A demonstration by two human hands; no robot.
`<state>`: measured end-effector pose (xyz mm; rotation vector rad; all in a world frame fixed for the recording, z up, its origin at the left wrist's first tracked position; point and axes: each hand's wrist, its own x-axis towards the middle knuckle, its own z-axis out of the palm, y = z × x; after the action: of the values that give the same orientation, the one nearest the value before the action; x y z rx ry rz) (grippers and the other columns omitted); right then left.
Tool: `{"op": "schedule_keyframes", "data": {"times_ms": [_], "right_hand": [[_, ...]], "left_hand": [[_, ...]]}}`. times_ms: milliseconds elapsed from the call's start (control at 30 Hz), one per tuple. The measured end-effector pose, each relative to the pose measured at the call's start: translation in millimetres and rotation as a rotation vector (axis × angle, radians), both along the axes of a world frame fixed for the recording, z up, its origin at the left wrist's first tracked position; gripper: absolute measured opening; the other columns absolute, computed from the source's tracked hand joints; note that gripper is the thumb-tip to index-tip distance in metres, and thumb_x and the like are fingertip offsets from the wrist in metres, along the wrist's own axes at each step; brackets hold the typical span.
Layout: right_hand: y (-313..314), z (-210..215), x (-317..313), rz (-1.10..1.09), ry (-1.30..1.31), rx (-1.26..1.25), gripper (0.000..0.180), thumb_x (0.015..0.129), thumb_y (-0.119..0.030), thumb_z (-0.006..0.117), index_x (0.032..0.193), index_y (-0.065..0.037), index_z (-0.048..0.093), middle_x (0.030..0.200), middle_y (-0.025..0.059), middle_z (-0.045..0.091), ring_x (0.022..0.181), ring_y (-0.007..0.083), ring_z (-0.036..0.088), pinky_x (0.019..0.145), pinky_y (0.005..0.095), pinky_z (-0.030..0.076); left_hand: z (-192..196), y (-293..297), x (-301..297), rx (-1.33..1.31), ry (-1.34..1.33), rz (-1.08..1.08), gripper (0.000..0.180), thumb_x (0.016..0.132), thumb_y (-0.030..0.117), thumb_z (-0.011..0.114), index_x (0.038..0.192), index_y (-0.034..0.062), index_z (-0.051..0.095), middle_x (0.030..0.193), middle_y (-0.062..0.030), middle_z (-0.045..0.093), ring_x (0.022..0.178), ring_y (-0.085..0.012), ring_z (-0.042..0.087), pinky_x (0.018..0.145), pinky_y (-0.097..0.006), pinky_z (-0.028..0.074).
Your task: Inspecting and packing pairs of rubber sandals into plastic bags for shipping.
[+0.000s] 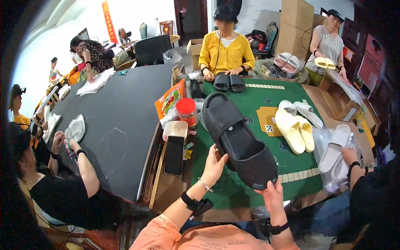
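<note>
Above the green table mat [216, 196] I hold a pair of black slide slippers [260, 162], tilted and pressed together, one partly behind the other. My left hand [213, 167] grips them at the left side, thumb over the edge. The fingers of my right hand [273, 197] close on the rounded end nearest me. Just right of the slippers lie pale yellow slides [290, 131], with a white pair [307, 113] behind them. To the left of my left hand is a dark phone [174, 155], beside a cream plastic tub [175, 130].
A red-lidded jar [186, 111] and an orange packet [170, 102] stand by the dark table [125, 108]. Across from me a person in yellow touches black slides [229, 82]. At right, a co-worker's hand [349, 156] holds bagged pale slippers [335, 152]. Light tiles [298, 176] line the mat.
</note>
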<state>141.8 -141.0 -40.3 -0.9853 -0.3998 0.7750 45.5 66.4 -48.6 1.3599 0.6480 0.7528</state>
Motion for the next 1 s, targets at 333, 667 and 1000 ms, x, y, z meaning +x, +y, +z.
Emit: {"op": "schedule_keyframes", "data": {"times_ms": [333, 667, 1000], "right_hand": [[-34, -2, 66, -0.226, -0.353, -0.169, 0.039, 0.091, -0.019, 0.047, 0.123, 0.001, 0.041, 0.114, 0.0067, 0.051, 0.101, 0.0136, 0.049, 0.087, 0.0264, 0.039], [85, 58, 109, 0.366, -0.932, -0.4, 0.028, 0.09, -0.018, 0.043, 0.107, -0.001, 0.057, 0.1, 0.0038, 0.059, 0.095, 0.0129, 0.051, 0.087, 0.0252, 0.037], [129, 13, 101, -0.038, -0.94, -0.37, 0.037, 0.085, -0.019, 0.055, 0.118, -0.002, 0.048, 0.1, 0.0109, 0.059, 0.092, 0.0158, 0.056, 0.081, 0.0283, 0.044]], "left_hand": [[11, 52, -72, 0.015, -0.127, 0.29, 0.043, 0.086, 0.002, 0.047, 0.126, -0.003, 0.033, 0.108, -0.0095, 0.051, 0.097, -0.0148, 0.049, 0.084, -0.026, 0.039], [-15, 10, -127, -0.229, -0.057, 0.056, 0.045, 0.09, 0.001, 0.038, 0.134, -0.0014, 0.028, 0.125, -0.0084, 0.045, 0.111, -0.0148, 0.044, 0.095, -0.026, 0.035], [-69, -3, -126, 0.078, 0.307, 0.011, 0.049, 0.088, 0.002, 0.043, 0.134, -0.0018, 0.027, 0.118, -0.0127, 0.048, 0.104, -0.0228, 0.049, 0.092, -0.028, 0.037]]}}
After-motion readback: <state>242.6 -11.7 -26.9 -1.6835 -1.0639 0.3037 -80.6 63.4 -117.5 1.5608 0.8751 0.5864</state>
